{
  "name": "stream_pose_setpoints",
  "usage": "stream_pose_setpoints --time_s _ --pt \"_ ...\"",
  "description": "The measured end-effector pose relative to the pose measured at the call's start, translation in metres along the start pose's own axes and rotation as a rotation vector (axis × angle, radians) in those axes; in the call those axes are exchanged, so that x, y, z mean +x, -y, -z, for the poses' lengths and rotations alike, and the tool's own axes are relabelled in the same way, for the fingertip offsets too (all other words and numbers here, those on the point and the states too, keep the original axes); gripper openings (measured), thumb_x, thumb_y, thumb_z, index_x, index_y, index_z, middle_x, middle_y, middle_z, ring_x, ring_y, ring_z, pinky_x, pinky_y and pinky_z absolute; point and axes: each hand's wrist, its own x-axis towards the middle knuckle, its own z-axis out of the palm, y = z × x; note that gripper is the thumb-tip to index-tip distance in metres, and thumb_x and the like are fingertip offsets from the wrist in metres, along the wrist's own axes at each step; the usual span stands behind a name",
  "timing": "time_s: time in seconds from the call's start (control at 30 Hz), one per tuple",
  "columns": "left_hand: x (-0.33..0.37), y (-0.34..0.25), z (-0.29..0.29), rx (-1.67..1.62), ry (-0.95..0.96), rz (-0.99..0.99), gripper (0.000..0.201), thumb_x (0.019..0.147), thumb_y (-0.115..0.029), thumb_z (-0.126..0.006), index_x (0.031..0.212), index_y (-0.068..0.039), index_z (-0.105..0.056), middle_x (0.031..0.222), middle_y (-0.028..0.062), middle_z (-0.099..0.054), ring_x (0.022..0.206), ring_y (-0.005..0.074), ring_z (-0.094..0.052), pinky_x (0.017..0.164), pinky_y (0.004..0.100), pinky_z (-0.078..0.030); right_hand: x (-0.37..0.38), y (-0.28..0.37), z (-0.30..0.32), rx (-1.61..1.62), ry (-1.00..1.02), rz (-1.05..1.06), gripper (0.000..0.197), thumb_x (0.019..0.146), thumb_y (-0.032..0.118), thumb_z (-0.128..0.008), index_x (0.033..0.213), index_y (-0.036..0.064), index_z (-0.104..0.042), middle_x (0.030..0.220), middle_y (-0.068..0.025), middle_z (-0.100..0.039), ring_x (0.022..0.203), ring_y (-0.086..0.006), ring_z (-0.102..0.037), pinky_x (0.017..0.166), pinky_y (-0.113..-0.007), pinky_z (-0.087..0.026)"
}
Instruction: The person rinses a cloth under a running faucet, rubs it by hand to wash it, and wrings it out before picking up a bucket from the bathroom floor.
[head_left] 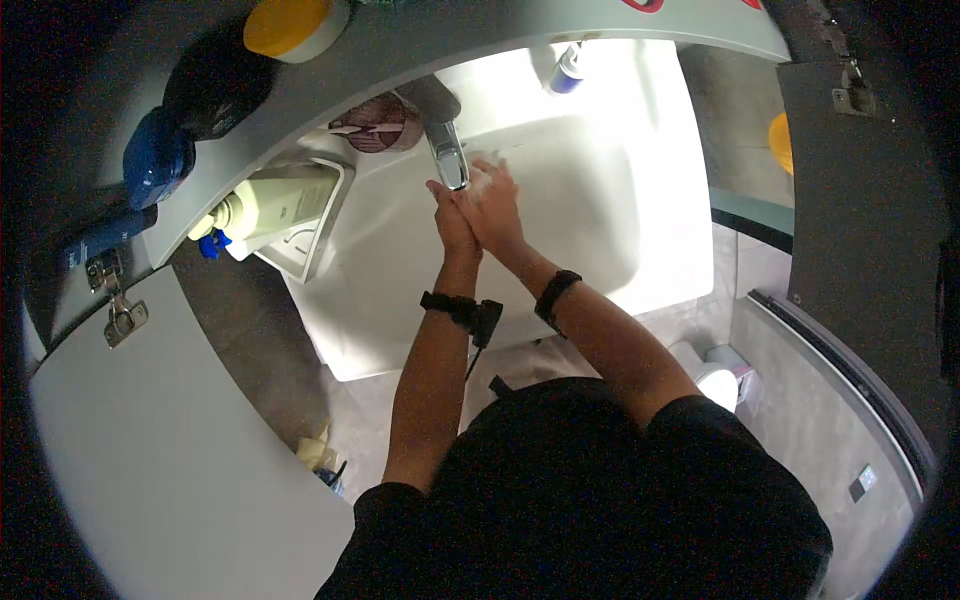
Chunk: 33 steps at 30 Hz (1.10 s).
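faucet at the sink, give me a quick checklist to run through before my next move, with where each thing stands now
1. Left hand and right hand together at the end of the faucet: ok.
2. Water running: cannot tell; no clear stream shows.
3. Right hand free of white residue: not ok if it is foam; whitish patches show, maybe only water.
4. Sleeves away from the sink: ok, they end high on the arms.
5. Black wristbands dry: cannot tell.
6. White-and-blue bottle apart from the hands: ok.
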Motion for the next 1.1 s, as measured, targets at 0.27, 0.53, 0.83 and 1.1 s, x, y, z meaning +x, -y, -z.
stream_pose_setpoints --time_s 0.27,0.53,0.83,1.1 --pt "0.005 -0.010 0.025 0.441 -0.116 -0.247 0.053 0.104 -0.046 -0.036 0.107 0.002 -0.059 0.093 0.0110 -0.063 0.086 0.0242 -0.063 0.078 0.0391 -0.053 0.012 0.023 0.005 0.525 0.248 -0.073 0.042 0.090 0.038 -0.060 0.105 -0.0009 -0.065 0.100 -0.0202 -0.066 0.094 -0.0394 -0.064 0.085 -0.049 -0.049" --pt "0.019 -0.020 0.034 1.600 -0.138 -0.597 0.028 0.089 -0.028 -0.063 0.086 -0.001 -0.055 0.080 0.0149 -0.067 0.075 0.0249 -0.068 0.068 0.0382 -0.056 0.019 0.016 -0.014 0.456 0.129 0.087 0.035 0.083 0.033 -0.066 0.099 0.0019 -0.068 0.086 -0.0195 -0.069 0.080 -0.0390 -0.066 0.074 -0.049 -0.053" --pt "0.038 -0.004 0.047 1.548 0.008 -0.694 0.057 0.067 -0.037 -0.080 0.103 -0.005 -0.049 0.082 0.0150 -0.065 0.076 0.0366 -0.067 0.068 0.0434 -0.056 0.029 -0.005 -0.020 0.332 0.127 0.152 0.040 0.081 0.040 -0.071 0.103 0.0056 -0.069 0.092 -0.0191 -0.070 0.082 -0.0368 -0.068 0.071 -0.046 -0.056" --pt "0.044 -0.006 0.034 0.623 0.107 -0.359 0.056 0.089 -0.047 -0.060 0.118 0.000 -0.053 0.095 0.0160 -0.065 0.082 0.0336 -0.067 0.070 0.0422 -0.056 0.044 -0.012 -0.018 0.461 0.281 -0.090 0.041 0.088 0.048 -0.061 0.084 0.0070 -0.067 0.078 -0.0176 -0.068 0.077 -0.0368 -0.066 0.069 -0.046 -0.052"
